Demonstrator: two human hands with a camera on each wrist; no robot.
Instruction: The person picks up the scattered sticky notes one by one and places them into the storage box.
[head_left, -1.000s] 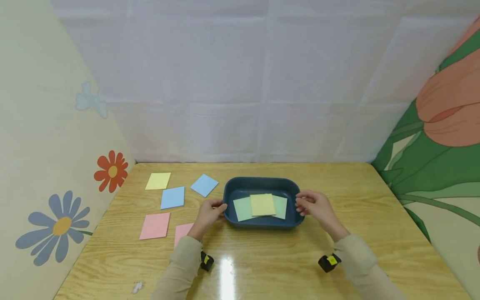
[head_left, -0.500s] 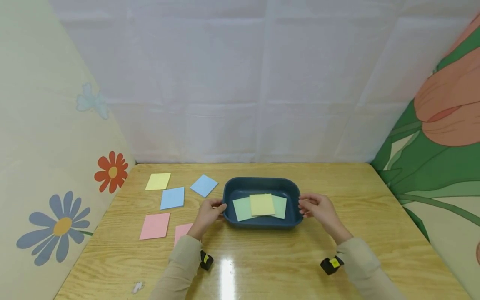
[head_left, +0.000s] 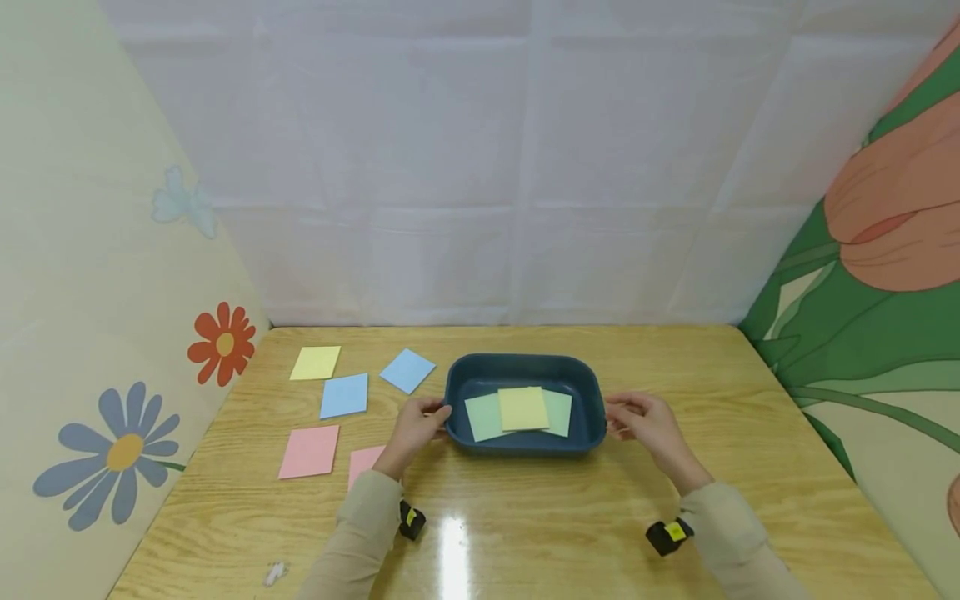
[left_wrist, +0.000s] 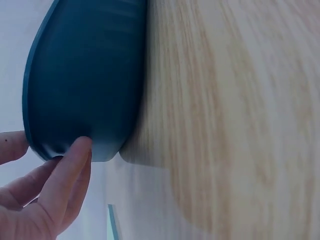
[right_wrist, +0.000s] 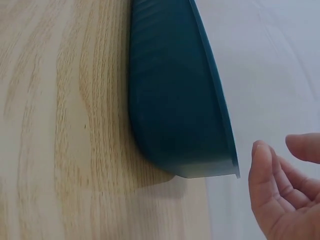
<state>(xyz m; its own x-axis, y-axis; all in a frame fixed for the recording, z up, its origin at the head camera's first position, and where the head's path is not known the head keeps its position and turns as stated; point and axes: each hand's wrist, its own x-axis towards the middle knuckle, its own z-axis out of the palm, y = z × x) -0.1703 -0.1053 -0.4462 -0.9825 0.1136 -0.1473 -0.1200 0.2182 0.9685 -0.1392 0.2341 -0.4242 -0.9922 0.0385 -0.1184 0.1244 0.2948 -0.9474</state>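
A dark blue rectangular tray [head_left: 525,448] rests on the table with two light green sticky-note pads [head_left: 483,418] and a yellow pad [head_left: 523,407] on top of them inside. My left hand [head_left: 412,432] holds the tray's left end, thumb at the rim and fingers against the outer wall; in the left wrist view the fingertips [left_wrist: 81,146] touch that wall. Just off the tray's right end is my right hand [head_left: 654,429], its fingers loosely bent and holding nothing. The right wrist view shows a gap between the rim [right_wrist: 222,95] and those fingers.
Left of the tray lie a yellow pad [head_left: 315,363], two blue pads [head_left: 344,396] and two pink pads [head_left: 309,452], one partly hidden by my left wrist. A small white mark [head_left: 276,572] shows near the front left. A white cloth [head_left: 480,167] hangs behind the table.
My right hand has moved rightward, away from the tray's right rim. The left hand and the tray have stayed nearly in place.
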